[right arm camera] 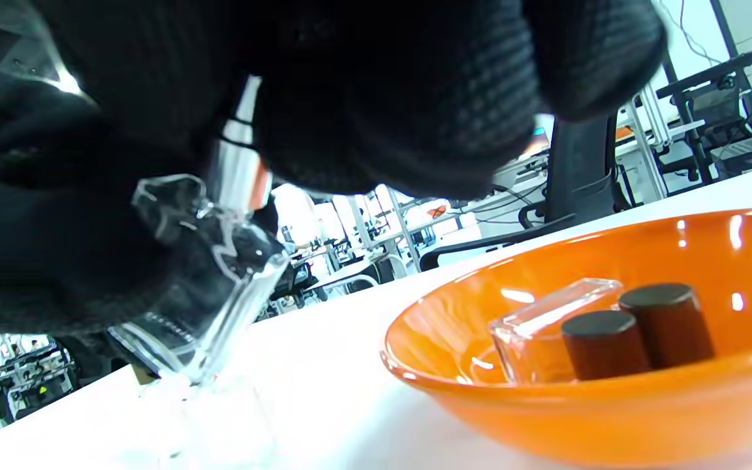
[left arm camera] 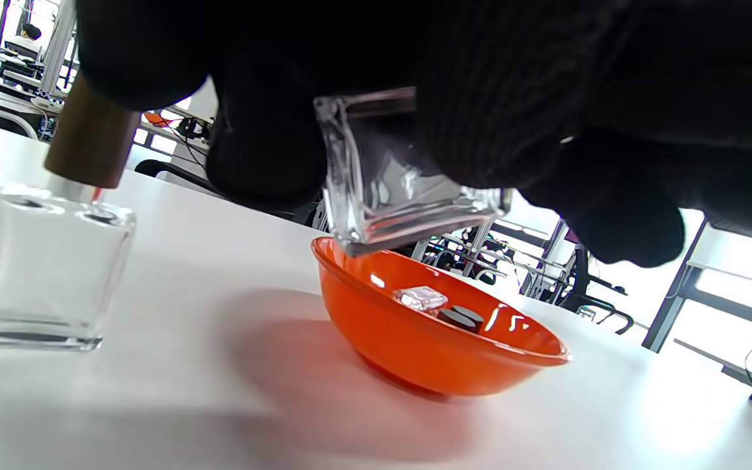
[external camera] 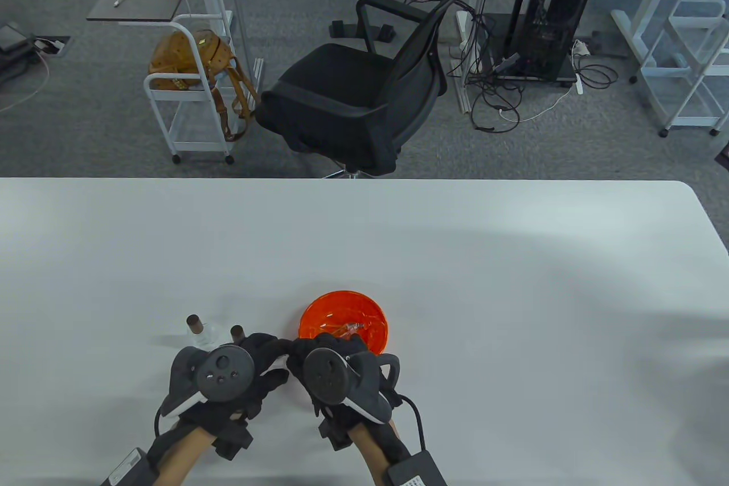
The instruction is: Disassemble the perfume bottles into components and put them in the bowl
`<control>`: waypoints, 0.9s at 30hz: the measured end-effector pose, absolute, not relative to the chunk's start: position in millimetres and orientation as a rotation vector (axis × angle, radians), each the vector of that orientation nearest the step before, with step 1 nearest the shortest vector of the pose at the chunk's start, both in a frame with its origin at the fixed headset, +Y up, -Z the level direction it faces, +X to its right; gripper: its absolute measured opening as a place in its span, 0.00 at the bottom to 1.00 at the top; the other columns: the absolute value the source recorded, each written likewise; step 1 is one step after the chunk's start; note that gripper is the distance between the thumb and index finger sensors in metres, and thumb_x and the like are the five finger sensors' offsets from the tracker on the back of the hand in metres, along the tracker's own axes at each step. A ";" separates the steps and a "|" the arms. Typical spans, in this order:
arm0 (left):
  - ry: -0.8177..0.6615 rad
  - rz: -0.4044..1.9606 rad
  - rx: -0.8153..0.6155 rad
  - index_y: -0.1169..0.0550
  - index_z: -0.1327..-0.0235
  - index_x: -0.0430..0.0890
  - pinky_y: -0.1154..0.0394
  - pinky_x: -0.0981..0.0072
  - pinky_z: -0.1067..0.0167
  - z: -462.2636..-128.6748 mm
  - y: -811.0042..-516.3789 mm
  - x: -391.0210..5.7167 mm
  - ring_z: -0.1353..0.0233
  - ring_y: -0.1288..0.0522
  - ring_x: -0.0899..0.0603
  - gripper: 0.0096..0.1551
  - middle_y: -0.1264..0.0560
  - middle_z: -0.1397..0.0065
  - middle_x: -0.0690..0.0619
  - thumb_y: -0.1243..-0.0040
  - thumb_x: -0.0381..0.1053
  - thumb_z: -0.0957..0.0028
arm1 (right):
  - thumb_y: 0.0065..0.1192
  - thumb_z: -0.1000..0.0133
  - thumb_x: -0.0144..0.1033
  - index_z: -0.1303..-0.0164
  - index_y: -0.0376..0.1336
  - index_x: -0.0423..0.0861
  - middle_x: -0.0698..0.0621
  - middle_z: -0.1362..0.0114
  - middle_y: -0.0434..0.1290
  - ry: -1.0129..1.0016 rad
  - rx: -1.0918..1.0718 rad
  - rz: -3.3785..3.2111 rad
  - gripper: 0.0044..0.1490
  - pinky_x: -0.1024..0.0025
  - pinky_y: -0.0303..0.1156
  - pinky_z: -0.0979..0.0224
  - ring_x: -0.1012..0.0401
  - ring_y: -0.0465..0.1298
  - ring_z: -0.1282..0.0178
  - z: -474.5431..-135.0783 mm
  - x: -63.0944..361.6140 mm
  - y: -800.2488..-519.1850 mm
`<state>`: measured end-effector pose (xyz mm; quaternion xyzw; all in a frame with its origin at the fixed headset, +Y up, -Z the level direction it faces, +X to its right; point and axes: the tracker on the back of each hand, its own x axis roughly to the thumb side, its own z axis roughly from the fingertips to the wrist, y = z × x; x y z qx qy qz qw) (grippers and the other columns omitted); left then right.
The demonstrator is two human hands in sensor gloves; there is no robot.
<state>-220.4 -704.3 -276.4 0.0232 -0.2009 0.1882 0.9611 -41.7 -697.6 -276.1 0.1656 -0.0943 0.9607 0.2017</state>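
My left hand grips the clear glass body of a perfume bottle, holding it tilted just above the table beside the orange bowl. My right hand meets it from the right, and its fingers pinch the white and orange sprayer on that bottle's neck. In the bowl lie a clear glass bottle and two brown caps. A capped bottle stands on the table to the left. A second brown cap shows just beyond my left fingers.
The white table stretches wide beyond and to the right of the bowl. Past its far edge stand a black office chair and a white cart with a brown bag.
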 end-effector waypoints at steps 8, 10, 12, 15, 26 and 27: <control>-0.405 0.376 0.043 0.15 0.38 0.48 0.24 0.41 0.41 -277.5 -705.3 -221.9 0.44 0.13 0.40 0.30 0.17 0.35 0.44 0.27 0.53 0.56 | 0.67 0.57 0.51 0.50 0.74 0.59 0.57 0.52 0.84 -0.277 0.448 2.676 0.24 0.52 0.80 0.41 0.67 0.86 0.65 -276.8 -41.8 -699.0; -0.399 0.378 0.050 0.15 0.38 0.47 0.24 0.41 0.41 -277.3 -704.8 -220.8 0.44 0.13 0.40 0.30 0.17 0.35 0.43 0.28 0.53 0.56 | 0.70 0.57 0.47 0.44 0.69 0.58 0.57 0.43 0.80 -0.252 0.477 2.698 0.29 0.52 0.78 0.38 0.67 0.84 0.58 -276.3 -42.7 -700.5; -0.396 0.372 0.063 0.16 0.38 0.47 0.24 0.41 0.41 -278.1 -704.9 -221.7 0.45 0.12 0.40 0.30 0.17 0.35 0.44 0.28 0.53 0.56 | 0.72 0.57 0.45 0.43 0.68 0.58 0.56 0.39 0.78 -0.255 0.468 2.690 0.30 0.52 0.78 0.38 0.68 0.84 0.57 -275.8 -43.1 -699.7; -0.400 0.391 0.039 0.15 0.38 0.47 0.24 0.41 0.41 -278.9 -705.9 -223.6 0.44 0.13 0.40 0.30 0.17 0.35 0.44 0.27 0.53 0.56 | 0.65 0.57 0.53 0.49 0.73 0.59 0.58 0.48 0.83 -0.297 0.452 2.686 0.26 0.52 0.79 0.40 0.67 0.86 0.63 -276.7 -42.1 -699.2; -0.410 0.378 0.036 0.16 0.38 0.48 0.24 0.41 0.41 -278.6 -706.7 -220.8 0.44 0.13 0.40 0.30 0.17 0.35 0.44 0.28 0.53 0.56 | 0.69 0.57 0.49 0.49 0.73 0.59 0.56 0.50 0.83 -0.250 0.464 2.687 0.25 0.52 0.79 0.41 0.68 0.85 0.64 -276.9 -40.7 -699.2; -0.410 0.383 0.043 0.16 0.38 0.47 0.24 0.41 0.41 -279.0 -706.4 -219.8 0.44 0.13 0.40 0.30 0.17 0.35 0.43 0.28 0.53 0.56 | 0.70 0.57 0.47 0.45 0.70 0.58 0.57 0.45 0.81 -0.244 0.468 2.687 0.28 0.52 0.79 0.39 0.68 0.85 0.60 -276.7 -40.0 -699.1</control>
